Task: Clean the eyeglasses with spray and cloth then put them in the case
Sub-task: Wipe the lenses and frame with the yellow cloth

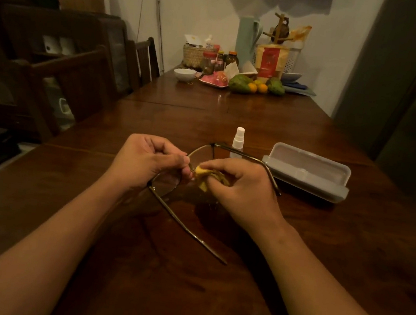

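Note:
Thin metal-framed eyeglasses [164,184] are held above the wooden table [186,285], temples unfolded. My left hand [146,161] pinches the frame near the bridge. My right hand [243,188] presses a yellow cloth [201,174] against one lens, which the cloth and fingers hide. A small spray bottle [238,141] with a white cap stands upright just behind the glasses. To its right lies an open grey glasses case [307,171], lid up, nothing inside.
The far end of the table holds a white bowl [184,74], fruit [256,86], jars and a woven basket [194,56]. Wooden chairs [80,81] line the left side. A grey cabinet [406,90] stands at the right.

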